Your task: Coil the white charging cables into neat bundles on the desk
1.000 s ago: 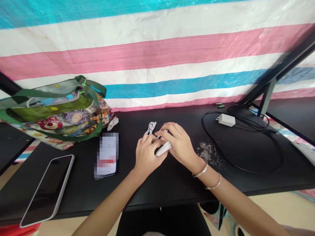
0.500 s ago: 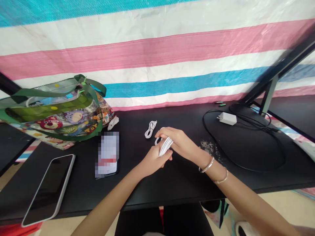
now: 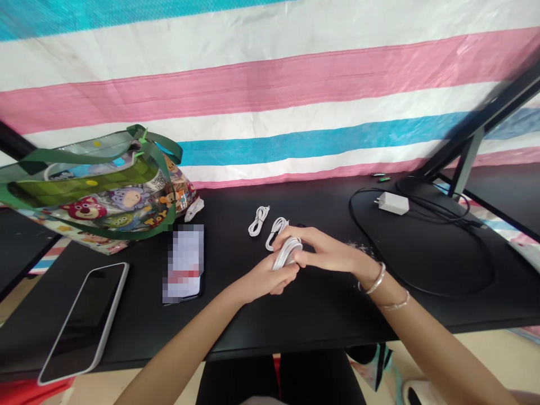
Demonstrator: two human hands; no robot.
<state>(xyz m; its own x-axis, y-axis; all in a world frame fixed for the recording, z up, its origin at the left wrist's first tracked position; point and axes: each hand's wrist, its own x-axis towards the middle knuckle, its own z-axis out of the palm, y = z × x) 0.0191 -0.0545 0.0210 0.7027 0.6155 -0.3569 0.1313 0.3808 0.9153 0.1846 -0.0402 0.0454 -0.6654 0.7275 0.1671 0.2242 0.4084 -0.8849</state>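
Observation:
A coiled white cable (image 3: 287,251) is held between both hands above the front middle of the black table (image 3: 236,343). My left hand (image 3: 270,275) wraps round the coil from below, thumb across its near side. From the right, my right hand (image 3: 323,250) pinches the coil's upper right part with thumb and fingers; bracelets circle that wrist. Just beyond the fingers lies a tied white cable bundle (image 3: 276,230), partly hidden by my right hand. Left of it rests another white cable bundle (image 3: 258,220), bound with a dark tie.
At left are a phone with a lit, blurred screen (image 3: 184,261), a large dark-screened phone in a white case (image 3: 84,323) and a cartoon-print bag (image 3: 122,197). A white charger plug (image 3: 393,203) and a looped black cable (image 3: 405,277) lie right. A striped sheet (image 3: 270,95) hangs behind.
My right hand has shifted right and toward me, turning so its thumb shows on the coil. More of the second cable bundle on the table is uncovered. My left hand stays round the coil.

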